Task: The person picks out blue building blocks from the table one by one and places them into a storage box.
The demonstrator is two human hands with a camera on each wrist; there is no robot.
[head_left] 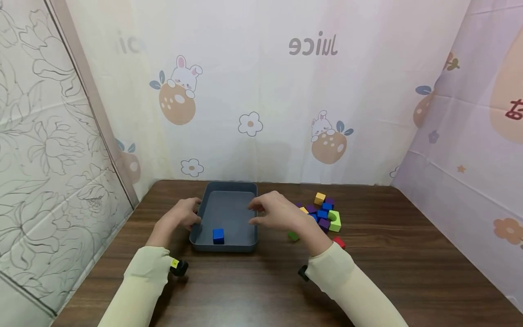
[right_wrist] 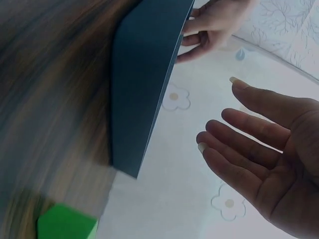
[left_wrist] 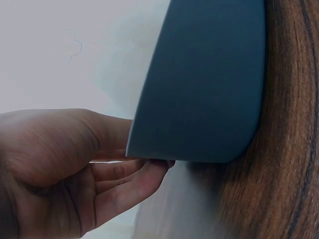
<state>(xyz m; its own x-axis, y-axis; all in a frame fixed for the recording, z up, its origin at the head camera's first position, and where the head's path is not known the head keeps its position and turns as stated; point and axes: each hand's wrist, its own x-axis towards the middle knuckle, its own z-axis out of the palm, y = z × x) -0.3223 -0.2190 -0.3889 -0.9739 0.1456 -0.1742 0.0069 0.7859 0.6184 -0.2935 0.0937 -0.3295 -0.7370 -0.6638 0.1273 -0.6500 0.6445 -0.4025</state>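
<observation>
The grey tray [head_left: 229,213] lies on the table with one blue cube [head_left: 218,236] near its front wall. My left hand [head_left: 184,213] grips the tray's left wall. In the left wrist view, the thumb of the left hand [left_wrist: 60,164] goes behind the rim, while the other fingers bend against the outer side. Above the tray's right wall hovers my right hand [head_left: 278,211], its fingers apart and loosely bent. Nothing lies between the thumb and fingers of the right hand [right_wrist: 264,144] in the right wrist view.
Right of the tray sits a pile of blocks, with a yellow cube [head_left: 320,198], a light green block with a round notch [head_left: 335,221] and several blue and purple ones. A green block [head_left: 293,236] and a red block [head_left: 339,242] lie nearer. A printed curtain [head_left: 261,91] hangs behind.
</observation>
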